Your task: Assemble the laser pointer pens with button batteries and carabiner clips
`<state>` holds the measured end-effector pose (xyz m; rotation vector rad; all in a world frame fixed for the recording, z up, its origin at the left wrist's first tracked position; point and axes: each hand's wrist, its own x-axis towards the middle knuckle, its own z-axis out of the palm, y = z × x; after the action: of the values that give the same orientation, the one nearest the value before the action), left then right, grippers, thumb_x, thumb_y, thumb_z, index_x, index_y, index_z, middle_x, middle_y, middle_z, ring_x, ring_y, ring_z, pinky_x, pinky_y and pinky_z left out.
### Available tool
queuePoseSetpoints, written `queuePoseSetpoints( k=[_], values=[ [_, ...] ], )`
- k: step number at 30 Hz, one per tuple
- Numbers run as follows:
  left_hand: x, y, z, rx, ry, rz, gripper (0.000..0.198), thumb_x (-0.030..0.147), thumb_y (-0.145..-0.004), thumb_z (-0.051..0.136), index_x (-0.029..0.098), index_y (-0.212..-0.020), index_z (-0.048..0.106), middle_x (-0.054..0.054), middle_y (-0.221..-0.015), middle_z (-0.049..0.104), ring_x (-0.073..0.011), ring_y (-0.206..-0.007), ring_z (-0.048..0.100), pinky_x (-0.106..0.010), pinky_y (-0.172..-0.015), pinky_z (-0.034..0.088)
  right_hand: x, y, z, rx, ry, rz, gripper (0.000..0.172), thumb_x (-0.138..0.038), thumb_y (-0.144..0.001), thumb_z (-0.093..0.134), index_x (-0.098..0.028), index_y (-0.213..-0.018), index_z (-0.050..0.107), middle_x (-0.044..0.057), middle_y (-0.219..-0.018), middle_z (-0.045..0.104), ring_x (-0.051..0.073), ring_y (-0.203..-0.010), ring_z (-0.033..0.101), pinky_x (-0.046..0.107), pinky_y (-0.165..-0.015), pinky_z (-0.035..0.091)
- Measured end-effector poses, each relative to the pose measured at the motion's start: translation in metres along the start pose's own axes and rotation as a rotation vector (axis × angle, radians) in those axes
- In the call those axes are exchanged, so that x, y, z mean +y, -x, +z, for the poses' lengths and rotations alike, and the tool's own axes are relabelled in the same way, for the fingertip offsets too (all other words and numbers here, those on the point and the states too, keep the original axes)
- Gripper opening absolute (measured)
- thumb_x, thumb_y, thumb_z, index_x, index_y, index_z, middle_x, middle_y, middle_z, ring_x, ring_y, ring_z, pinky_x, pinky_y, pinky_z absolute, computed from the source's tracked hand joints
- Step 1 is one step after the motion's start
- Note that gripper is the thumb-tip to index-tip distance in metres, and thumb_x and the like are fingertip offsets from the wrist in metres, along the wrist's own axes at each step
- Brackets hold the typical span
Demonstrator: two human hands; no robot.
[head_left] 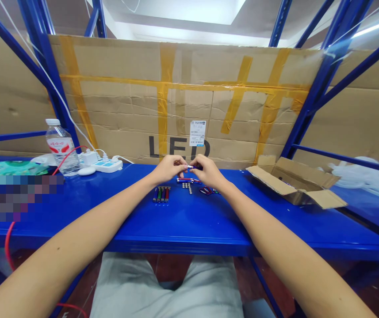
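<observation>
My left hand point(170, 169) and my right hand point(206, 170) meet above the blue table, fingertips pinched on a slim mini flashlight point(192, 167). Its silver end points toward the left fingers; the dark end runs into the right hand. Just beneath the hands lie red and blue metal tubes point(185, 180). Small round button cells point(186, 186) are grouped in short rows nearer to me. To their left, several coloured tubes point(161, 194) lie side by side. Coloured carabiner clips point(207, 190) sit under my right wrist, which partly hides them.
An open cardboard box point(292, 181) stands at the right. At the left are a water bottle point(62, 148), a white power strip point(107, 164), a green packet point(17, 168) and a red cable point(8, 243). A large taped cardboard sheet point(123, 115) rises behind the table point(182, 225).
</observation>
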<state>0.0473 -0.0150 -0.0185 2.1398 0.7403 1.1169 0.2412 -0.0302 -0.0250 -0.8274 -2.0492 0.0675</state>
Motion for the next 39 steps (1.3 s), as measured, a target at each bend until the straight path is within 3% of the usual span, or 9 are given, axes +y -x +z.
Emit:
queuePoseSetpoints(
  k=[5, 10, 12, 15, 18, 23, 29, 33, 39],
  values=[
    [0.0064, 0.0005, -0.0011, 0.009, -0.05, 0.016, 0.01, 0.019, -0.085, 0.063, 0.01, -0.084, 0.066, -0.003, -0.058, 0.066, -0.0126, -0.056, 0.063, -0.024, -0.058, 0.048, -0.003, 0.0005, -0.0009, -0.055, -0.03, 0.068, 0.012, -0.02, -0.086, 0.054, -0.017, -0.078, 0.064, 0.003, -0.075, 0.06, 0.017, -0.074, 0.054, 0.029, -0.07, 0.04],
    [0.0066, 0.0007, -0.0005, -0.013, -0.092, 0.025, 0.006, 0.017, -0.084, 0.062, 0.012, -0.083, 0.066, -0.002, -0.06, 0.065, -0.0119, -0.057, 0.063, -0.023, -0.058, 0.048, 0.0012, 0.0002, 0.0023, -0.146, 0.021, 0.106, 0.027, -0.018, -0.091, 0.044, -0.016, -0.069, 0.058, 0.003, -0.069, 0.06, 0.015, -0.067, 0.051, 0.028, -0.065, 0.036],
    [0.0047, 0.0008, -0.0003, -0.015, -0.118, 0.033, 0.006, 0.017, -0.084, 0.061, 0.012, -0.082, 0.065, -0.001, -0.06, 0.065, -0.0116, -0.057, 0.063, -0.023, -0.058, 0.048, 0.0026, 0.0002, 0.004, -0.146, 0.02, 0.115, 0.023, -0.018, -0.091, 0.044, -0.017, -0.073, 0.059, 0.003, -0.072, 0.061, 0.016, -0.07, 0.052, 0.028, -0.066, 0.037],
    [0.0028, 0.0006, -0.0004, -0.012, -0.109, 0.036, 0.007, 0.017, -0.085, 0.06, 0.013, -0.081, 0.064, -0.001, -0.059, 0.064, -0.0117, -0.056, 0.062, -0.023, -0.058, 0.048, 0.0026, 0.0011, 0.0062, -0.088, 0.0, 0.109, 0.004, -0.021, -0.083, 0.056, -0.017, -0.085, 0.058, 0.004, -0.082, 0.062, 0.017, -0.076, 0.053, 0.029, -0.069, 0.039],
    [0.0039, 0.0005, -0.0007, -0.012, -0.078, 0.038, 0.007, 0.018, -0.085, 0.061, 0.012, -0.081, 0.064, -0.001, -0.059, 0.065, -0.012, -0.056, 0.063, -0.023, -0.058, 0.048, 0.0017, 0.0026, 0.0079, -0.033, 0.001, 0.092, 0.015, -0.017, -0.074, 0.062, -0.018, -0.085, 0.052, 0.002, -0.081, 0.058, 0.017, -0.075, 0.051, 0.029, -0.068, 0.039],
    [0.0078, 0.0009, -0.0005, -0.03, -0.073, 0.06, 0.009, 0.02, -0.084, 0.064, 0.012, -0.081, 0.065, -0.002, -0.059, 0.065, -0.0123, -0.057, 0.063, -0.024, -0.059, 0.049, 0.0031, 0.002, 0.007, 0.039, -0.033, 0.04, 0.013, -0.021, -0.078, 0.063, -0.019, -0.074, 0.051, 0.0, -0.073, 0.054, 0.015, -0.07, 0.048, 0.028, -0.066, 0.037],
    [0.0066, 0.0003, -0.0002, -0.027, -0.111, 0.081, 0.013, 0.024, -0.085, 0.063, 0.011, -0.082, 0.066, -0.002, -0.06, 0.065, -0.0122, -0.057, 0.062, -0.024, -0.057, 0.048, 0.0055, -0.0002, -0.0001, -0.052, -0.035, -0.012, 0.004, -0.018, -0.081, 0.062, -0.017, -0.079, 0.066, 0.002, -0.076, 0.059, 0.016, -0.072, 0.053, 0.029, -0.068, 0.039],
    [0.0052, 0.0002, -0.0007, -0.014, -0.145, 0.088, 0.012, 0.022, -0.085, 0.061, 0.012, -0.082, 0.066, -0.002, -0.063, 0.066, -0.0119, -0.057, 0.063, -0.023, -0.057, 0.048, 0.0028, 0.0004, 0.0004, -0.115, 0.034, -0.046, 0.017, -0.014, -0.087, 0.053, -0.017, -0.085, 0.069, 0.004, -0.076, 0.061, 0.018, -0.076, 0.056, 0.03, -0.072, 0.041],
    [0.0027, 0.0006, -0.0004, 0.013, -0.178, 0.076, 0.011, 0.023, -0.084, 0.062, 0.014, -0.08, 0.065, -0.001, -0.061, 0.065, -0.0121, -0.058, 0.063, -0.023, -0.057, 0.047, 0.0026, 0.0009, 0.0039, -0.04, -0.007, 0.047, 0.014, -0.015, -0.082, 0.059, -0.017, -0.095, 0.063, 0.006, -0.091, 0.064, 0.019, -0.085, 0.058, 0.033, -0.078, 0.044]
  ],
)
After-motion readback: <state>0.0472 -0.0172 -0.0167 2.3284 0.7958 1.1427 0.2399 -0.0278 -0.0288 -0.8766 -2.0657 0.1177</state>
